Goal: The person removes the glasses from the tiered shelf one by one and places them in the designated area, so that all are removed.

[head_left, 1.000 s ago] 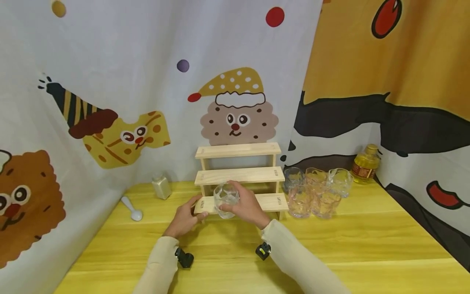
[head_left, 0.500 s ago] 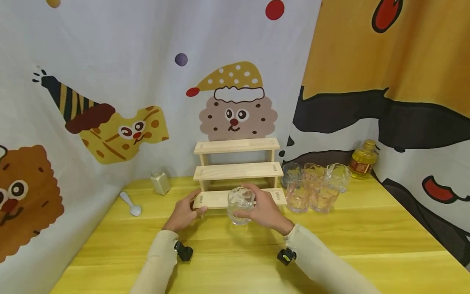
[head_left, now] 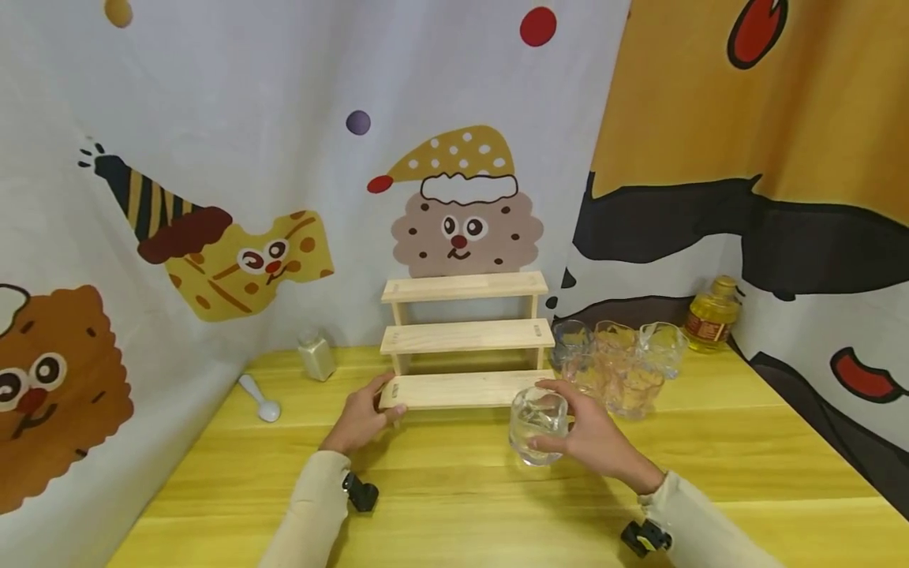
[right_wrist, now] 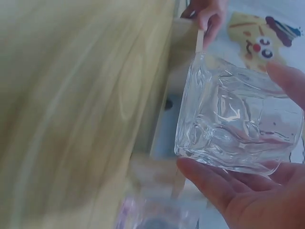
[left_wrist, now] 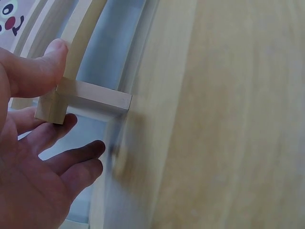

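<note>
A three-tier wooden shelf (head_left: 465, 338) stands against the back curtain. My left hand (head_left: 360, 418) grips the left end of its lowest board; in the left wrist view the thumb (left_wrist: 56, 59) lies on top and fingers reach under the board end. My right hand (head_left: 596, 434) holds a clear drinking glass (head_left: 537, 426) by its sides, thumb and fingers on opposite walls. The glass hangs in front of the lowest board's right end, above the table. In the right wrist view the glass (right_wrist: 233, 117) looks empty, with wavy walls.
Several glasses (head_left: 634, 386), clear, pinkish and one bluish, stand right of the shelf. Behind them on the right is a bottle of yellow oil (head_left: 712, 315). A white spoon (head_left: 261, 399) and a small jar (head_left: 316, 356) lie to the left on the wooden table (head_left: 440, 505).
My right hand has carried the glass from the left part of the lowest board rightward and toward me. My left hand keeps its grip on the shelf.
</note>
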A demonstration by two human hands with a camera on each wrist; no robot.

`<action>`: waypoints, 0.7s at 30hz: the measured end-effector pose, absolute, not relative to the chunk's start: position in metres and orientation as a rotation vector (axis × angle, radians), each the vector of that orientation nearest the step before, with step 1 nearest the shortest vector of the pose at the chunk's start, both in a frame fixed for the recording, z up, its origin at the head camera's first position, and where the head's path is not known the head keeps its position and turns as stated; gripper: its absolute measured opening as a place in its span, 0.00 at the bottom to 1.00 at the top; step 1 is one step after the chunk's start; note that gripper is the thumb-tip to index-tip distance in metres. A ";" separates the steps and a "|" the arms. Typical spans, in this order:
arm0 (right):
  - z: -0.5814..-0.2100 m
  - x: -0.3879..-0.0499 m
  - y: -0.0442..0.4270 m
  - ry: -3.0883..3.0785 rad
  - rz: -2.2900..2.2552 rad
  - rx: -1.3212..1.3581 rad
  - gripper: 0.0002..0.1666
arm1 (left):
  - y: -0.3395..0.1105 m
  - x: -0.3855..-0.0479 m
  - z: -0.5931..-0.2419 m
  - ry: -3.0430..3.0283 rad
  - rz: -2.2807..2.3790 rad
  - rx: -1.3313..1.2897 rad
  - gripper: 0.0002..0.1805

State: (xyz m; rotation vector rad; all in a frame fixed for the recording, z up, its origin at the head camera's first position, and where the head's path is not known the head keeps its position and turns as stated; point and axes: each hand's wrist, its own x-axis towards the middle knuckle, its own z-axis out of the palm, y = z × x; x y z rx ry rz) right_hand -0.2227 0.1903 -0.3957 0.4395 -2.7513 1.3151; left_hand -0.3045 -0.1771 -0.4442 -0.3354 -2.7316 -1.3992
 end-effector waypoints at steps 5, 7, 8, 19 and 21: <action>-0.397 -0.210 0.223 -2.744 1.259 0.421 0.51 | -0.177 -0.303 -0.442 -2.752 -1.373 -0.340 0.38; -0.398 -0.206 0.234 -2.735 1.243 0.408 0.50 | -0.177 -0.303 -0.441 -2.760 -1.356 -0.338 0.38; -0.398 -0.205 0.240 -2.727 1.234 0.408 0.50 | -0.177 -0.303 -0.441 -2.761 -1.359 -0.326 0.37; -0.398 -0.194 0.313 -2.808 1.032 0.305 0.48 | -0.175 -0.303 -0.445 -2.740 -1.395 -0.329 0.37; -0.396 -0.195 0.324 -2.832 1.003 0.256 0.48 | -0.176 -0.303 -0.442 -2.735 -1.400 -0.331 0.37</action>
